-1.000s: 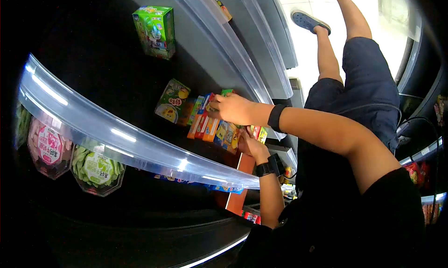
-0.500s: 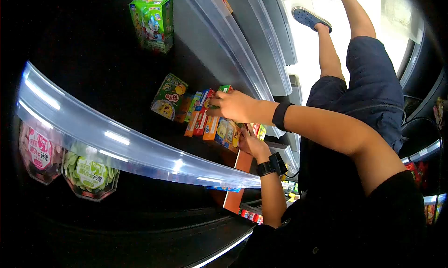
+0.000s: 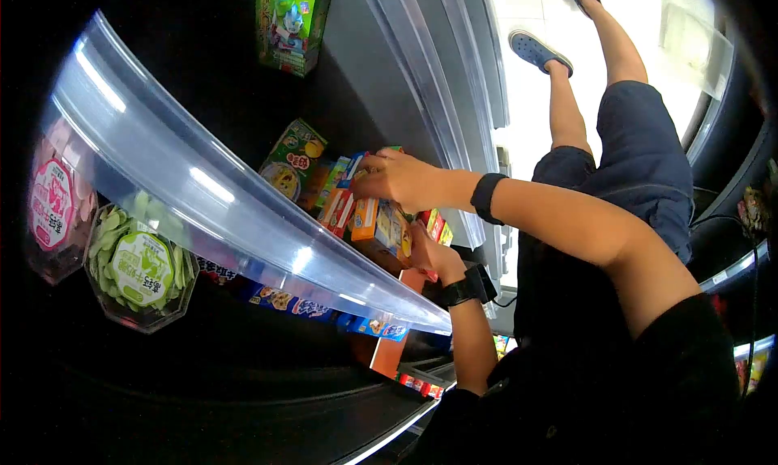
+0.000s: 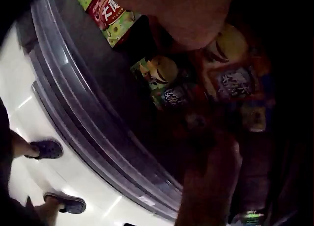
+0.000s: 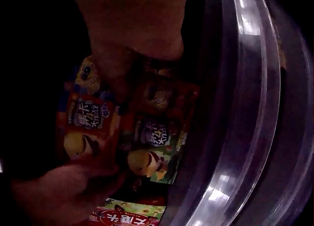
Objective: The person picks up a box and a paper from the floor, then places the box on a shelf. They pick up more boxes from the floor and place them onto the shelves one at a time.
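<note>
In a dark shelf bay stands a tight row of small printed snack boxes. My right hand [image 3: 401, 181] reaches over the row and grips the far end of an orange snack box [image 3: 379, 222] with a yellow cartoon figure. My left hand [image 3: 438, 254] holds the near end of this box, which leans outward. In the right wrist view the orange box's printed face [image 5: 91, 115] lies between the two hands, beside a second box [image 5: 154, 132] with a green end. A red and green box [image 4: 109, 12] stands by my left hand in the left wrist view. Fingertips behind the boxes are hidden.
A clear shelf lip [image 3: 203, 181] runs along one side of the bay. A green box [image 3: 293, 23] and a dark green box [image 3: 296, 153] stand farther along. Clear tubs of pink [image 3: 53, 202] and green snacks [image 3: 142, 270] lie on the neighbouring shelf.
The orange box has tilted outward from the row between my hands. The view has shifted, bringing more blue packs into sight beyond the shelf lip.
</note>
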Tool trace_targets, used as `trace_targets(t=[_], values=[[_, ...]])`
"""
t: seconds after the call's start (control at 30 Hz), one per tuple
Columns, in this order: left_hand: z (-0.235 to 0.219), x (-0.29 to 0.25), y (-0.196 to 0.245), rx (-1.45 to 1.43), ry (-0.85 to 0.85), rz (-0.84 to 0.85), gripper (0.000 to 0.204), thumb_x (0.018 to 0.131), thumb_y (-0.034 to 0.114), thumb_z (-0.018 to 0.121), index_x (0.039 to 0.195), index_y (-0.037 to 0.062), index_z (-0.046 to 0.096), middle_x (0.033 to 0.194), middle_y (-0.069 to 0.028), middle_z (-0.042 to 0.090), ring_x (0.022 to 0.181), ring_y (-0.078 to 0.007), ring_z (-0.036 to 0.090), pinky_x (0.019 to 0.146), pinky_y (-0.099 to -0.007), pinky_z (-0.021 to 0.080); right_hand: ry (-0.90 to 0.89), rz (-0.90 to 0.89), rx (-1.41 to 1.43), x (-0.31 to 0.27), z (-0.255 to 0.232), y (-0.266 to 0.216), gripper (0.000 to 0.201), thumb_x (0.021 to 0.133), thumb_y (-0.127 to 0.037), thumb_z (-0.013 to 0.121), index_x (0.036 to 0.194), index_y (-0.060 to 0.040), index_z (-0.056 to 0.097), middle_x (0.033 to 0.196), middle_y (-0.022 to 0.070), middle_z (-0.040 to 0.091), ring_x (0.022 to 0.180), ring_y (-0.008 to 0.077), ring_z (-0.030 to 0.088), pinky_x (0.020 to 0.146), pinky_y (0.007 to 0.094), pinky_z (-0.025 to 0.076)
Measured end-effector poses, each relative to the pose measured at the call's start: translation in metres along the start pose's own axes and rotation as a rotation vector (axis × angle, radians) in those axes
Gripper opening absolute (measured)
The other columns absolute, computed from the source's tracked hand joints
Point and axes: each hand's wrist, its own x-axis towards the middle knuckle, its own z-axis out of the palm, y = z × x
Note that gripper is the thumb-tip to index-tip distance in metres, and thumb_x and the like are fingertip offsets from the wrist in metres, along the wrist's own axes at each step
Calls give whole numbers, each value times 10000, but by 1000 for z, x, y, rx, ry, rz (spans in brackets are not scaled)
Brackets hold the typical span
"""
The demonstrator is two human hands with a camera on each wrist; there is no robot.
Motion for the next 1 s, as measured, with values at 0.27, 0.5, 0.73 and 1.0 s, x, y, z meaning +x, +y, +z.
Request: trace_targets(t=[0.27,0.5,0.73,1.0], values=[[11,-15,38,374,229,-177,480,879,229,666,1190,-117,546,1232,-177,600,1019,-245,609,875,-357,495,-29,-10,-122,-7,-16,-15,486,709,-75,667,1192,-132,639,1299,4,587,1271,269,435,1079,436,330],[23,-37,101,-67,284,-354,507,839,229,735,1168,-111,553,1238,-158,598,1025,-237,591,894,-362,483,-106,53,-87,-22,-22,-10,529,682,-63,711,1199,-138,625,1338,-2,557,1283,253,430,1086,425,346],[24,-39,58,-192,302,-340,420,872,187,701,1138,-106,561,1157,-165,618,985,-223,603,876,-370,501,-49,22,-108,-22,-26,-14,576,642,-98,771,1196,-146,624,1395,14,503,1290,261,427,1077,427,361],[8,-41,93,3,29,-174,374,956,174,579,1196,-113,569,1193,-189,615,989,-239,607,857,-375,504,35,37,-169,-39,-33,-18,590,621,-140,795,1186,-163,629,1359,24,496,1232,272,451,1014,425,395]])
